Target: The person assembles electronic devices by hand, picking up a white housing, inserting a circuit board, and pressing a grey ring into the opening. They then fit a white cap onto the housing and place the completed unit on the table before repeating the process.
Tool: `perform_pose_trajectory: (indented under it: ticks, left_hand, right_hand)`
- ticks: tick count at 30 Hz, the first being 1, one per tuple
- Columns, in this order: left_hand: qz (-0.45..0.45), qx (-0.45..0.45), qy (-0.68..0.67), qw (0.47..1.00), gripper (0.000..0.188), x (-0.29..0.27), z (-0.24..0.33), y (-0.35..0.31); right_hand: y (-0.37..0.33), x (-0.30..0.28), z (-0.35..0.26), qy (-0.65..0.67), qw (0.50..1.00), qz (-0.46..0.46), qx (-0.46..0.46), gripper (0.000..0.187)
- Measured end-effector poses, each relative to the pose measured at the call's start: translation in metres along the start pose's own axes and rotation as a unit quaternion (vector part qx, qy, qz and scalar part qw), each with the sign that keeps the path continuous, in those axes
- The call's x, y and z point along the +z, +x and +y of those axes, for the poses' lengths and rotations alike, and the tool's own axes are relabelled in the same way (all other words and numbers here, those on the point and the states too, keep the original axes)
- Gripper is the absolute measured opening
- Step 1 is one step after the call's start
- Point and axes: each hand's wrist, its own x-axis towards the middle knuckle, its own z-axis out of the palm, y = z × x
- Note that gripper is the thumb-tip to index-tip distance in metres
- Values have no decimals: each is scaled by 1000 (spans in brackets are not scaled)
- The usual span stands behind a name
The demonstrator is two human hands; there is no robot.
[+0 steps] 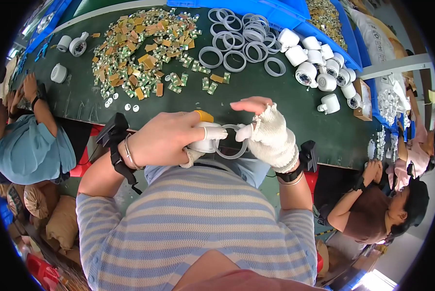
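Observation:
Close in front of my body, my left hand [166, 135] is closed around a white round housing [202, 146]. It wears a yellow finger cot and white finger covers. A translucent plastic ring [233, 156] stands right beside the housing, its left edge by my left fingertips. My right hand [275, 135], in a cream knit glove with bare fingertips, pinches the ring's right side with its thumb; the index finger stretches out above. The lower fingers of the right hand are hidden, and so is the housing's far side. Whether ring and housing touch I cannot tell.
On the green table lie a heap of small circuit boards [135, 53], loose translucent rings [234, 62] and a cluster of white lamp-like units [319, 60]. Blue bins [276, 14] line the back. Co-workers sit at left [30, 145] and right [365, 211].

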Motion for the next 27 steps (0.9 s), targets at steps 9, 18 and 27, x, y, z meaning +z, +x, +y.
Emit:
perform_pose_trajectory:
  ticks: [9,18,27]
  left_hand:
    - [99,-108,108,983,67,6,14,3]
    - [105,-114,76,985,70,13,22,8]
    - [89,-96,64,989,76,18,15,11]
  right_hand:
    - [-5,-1,-32,-148,988,-46,26,40]
    - [-11,14,-22,-190,981,-21,-24,29]
    - [-7,0,-12,-222,973,56,10,55]
